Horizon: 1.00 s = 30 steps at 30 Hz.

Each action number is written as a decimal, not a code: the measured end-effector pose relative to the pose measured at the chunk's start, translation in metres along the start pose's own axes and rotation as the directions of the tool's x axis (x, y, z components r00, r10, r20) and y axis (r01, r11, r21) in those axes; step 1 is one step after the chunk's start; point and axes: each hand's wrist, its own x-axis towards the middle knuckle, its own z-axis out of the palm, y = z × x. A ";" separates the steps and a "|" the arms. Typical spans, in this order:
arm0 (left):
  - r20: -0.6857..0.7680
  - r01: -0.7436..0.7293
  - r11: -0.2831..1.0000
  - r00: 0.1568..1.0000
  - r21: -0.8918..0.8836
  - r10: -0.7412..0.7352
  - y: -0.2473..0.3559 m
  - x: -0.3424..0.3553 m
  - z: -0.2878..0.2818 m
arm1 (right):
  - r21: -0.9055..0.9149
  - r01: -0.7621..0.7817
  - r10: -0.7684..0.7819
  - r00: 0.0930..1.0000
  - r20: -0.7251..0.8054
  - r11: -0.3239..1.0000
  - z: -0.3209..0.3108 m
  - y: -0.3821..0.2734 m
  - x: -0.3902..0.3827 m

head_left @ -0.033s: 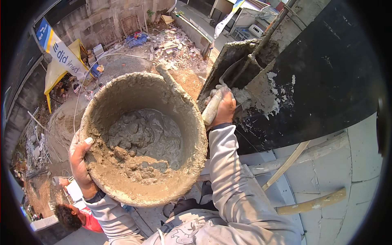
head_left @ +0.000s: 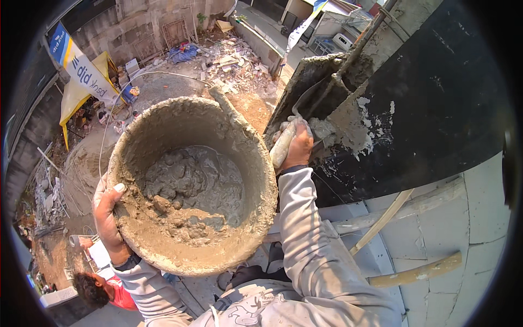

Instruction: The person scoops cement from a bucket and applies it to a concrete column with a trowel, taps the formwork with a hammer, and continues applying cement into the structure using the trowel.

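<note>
The left hand (head_left: 110, 215) hooks its thumb over the left edge of the bucket (head_left: 190, 264), the other fingers mostly hidden behind the wall; the right hand (head_left: 300, 144) has its fingers wrapped round the handle of a trowel (head_left: 281, 150), just beside the bucket's right edge. Wet mortar (head_left: 196, 174) lies inside, banked toward the near rim. Beyond, mortar smears the left edge of a black panel (head_left: 430, 120).
</note>
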 end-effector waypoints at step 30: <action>-0.041 -0.024 0.999 0.999 0.047 0.026 -0.001 -0.003 -0.006 | -0.007 0.012 -0.012 0.997 -0.073 1.000 0.039 0.009 -0.014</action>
